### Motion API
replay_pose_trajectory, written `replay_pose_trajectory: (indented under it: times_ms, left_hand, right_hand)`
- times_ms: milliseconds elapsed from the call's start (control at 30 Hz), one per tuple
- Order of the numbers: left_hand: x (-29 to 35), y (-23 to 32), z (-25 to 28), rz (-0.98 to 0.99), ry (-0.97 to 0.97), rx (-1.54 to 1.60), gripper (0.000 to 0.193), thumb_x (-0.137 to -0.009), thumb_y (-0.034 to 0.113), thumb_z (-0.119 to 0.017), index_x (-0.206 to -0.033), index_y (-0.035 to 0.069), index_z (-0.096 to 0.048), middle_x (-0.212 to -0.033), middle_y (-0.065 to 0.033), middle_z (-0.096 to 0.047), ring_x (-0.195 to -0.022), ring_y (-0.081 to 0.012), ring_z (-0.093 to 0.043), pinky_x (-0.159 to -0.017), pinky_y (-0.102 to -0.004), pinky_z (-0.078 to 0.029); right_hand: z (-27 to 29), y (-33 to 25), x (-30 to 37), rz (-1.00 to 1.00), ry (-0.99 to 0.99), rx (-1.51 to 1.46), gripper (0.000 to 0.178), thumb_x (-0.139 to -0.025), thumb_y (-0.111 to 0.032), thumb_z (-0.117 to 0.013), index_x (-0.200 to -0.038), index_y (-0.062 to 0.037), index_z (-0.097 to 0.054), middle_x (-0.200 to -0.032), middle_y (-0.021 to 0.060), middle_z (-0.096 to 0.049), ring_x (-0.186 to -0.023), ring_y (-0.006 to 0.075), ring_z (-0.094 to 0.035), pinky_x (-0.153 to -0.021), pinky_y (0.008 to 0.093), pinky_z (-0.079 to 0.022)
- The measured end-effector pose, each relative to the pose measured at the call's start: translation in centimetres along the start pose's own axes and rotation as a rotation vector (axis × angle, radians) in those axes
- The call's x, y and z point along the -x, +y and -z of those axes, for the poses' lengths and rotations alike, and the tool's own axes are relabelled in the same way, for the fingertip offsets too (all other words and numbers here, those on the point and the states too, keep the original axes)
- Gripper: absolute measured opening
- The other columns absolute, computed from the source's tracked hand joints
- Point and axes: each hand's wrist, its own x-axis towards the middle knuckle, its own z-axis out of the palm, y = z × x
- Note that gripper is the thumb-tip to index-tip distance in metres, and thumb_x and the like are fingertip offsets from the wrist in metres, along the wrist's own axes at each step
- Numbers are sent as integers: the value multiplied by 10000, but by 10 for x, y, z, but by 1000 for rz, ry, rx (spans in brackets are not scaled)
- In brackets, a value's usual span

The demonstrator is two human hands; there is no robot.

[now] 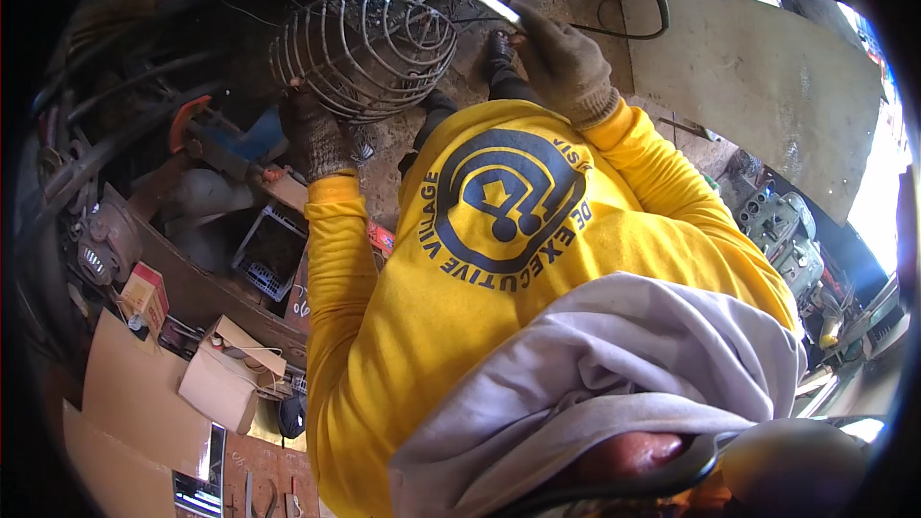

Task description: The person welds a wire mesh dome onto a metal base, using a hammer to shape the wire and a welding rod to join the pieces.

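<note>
Left hand [312, 132] closed on wire basket [360, 50], right hand [566, 65] around bright bar [493, 5], oddments [234, 352] in cardboard box [217, 391]

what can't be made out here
In the head view:
Left hand in dark knit glove: exact grip on the round grey wire cage, lost in shadow.
Right hand in brown knit glove: grip mostly hidden by the glove's back.
Narrow white strip beside it: surface washed out by glare.
Open brown cardboard box: contents partly hidden by a flap.
</note>
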Motion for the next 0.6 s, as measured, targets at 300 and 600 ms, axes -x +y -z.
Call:
replay_pose_trajectory:
  times_ms: [300,600]
  left_hand:
    - [-53,-50,45,-176,-135,-155,560,-915,434,-654,-1288,32,-543,-1273,-142,-610,-1109,-300,-617,-954,-458,-509]
    - [-59,-61,50,-281,-138,-243,568,-929,480,-627,-1265,29,-548,-1243,-135,-612,-1083,-251,-617,-930,-389,-518]
  right_hand:
    - [27,-4,-12,-338,-94,-307,282,-939,-166,-622,-1176,-15,-639,-771,116,-692,-716,199,-710,-640,320,-536]
    - [25,27,8,-189,8,-197,326,-951,-193,-607,-1229,-22,-615,-805,82,-661,-669,198,-640,-604,310,-513]
